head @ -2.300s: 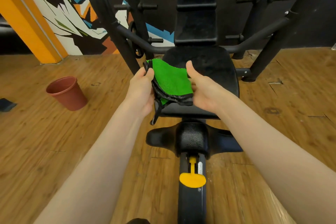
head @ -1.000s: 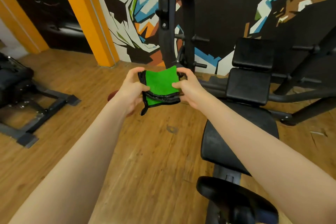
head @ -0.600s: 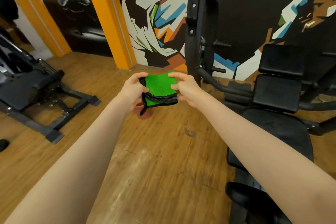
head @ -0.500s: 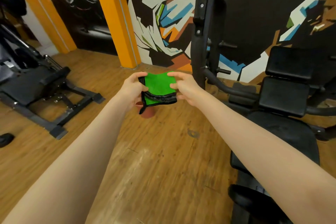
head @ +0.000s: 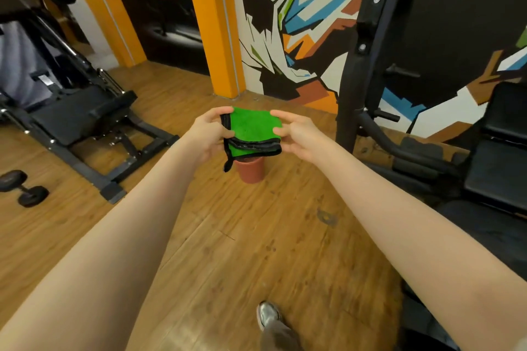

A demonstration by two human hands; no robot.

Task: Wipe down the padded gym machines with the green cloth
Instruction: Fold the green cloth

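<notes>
While both hands pinch the folded cloth [head: 251, 129] in mid-air, no pad is being wiped, so we judge ourselves between machines. Our left hand [head: 207, 134] grips its left edge with thumb on top; our right hand [head: 296, 135] holds the right edge between thumb and fingers. Nothing shows which pads are clean, so we cannot tell how much is left. The bench [head: 504, 157] sits at the right edge of the floor [head: 228, 236], another padded machine [head: 77, 114] toward the far left corner. Between us and that machine the floor carries a pot [head: 251, 169] just below the cloth and a dumbbell [head: 24, 188] at the left edge; either could trip us on the way across
</notes>
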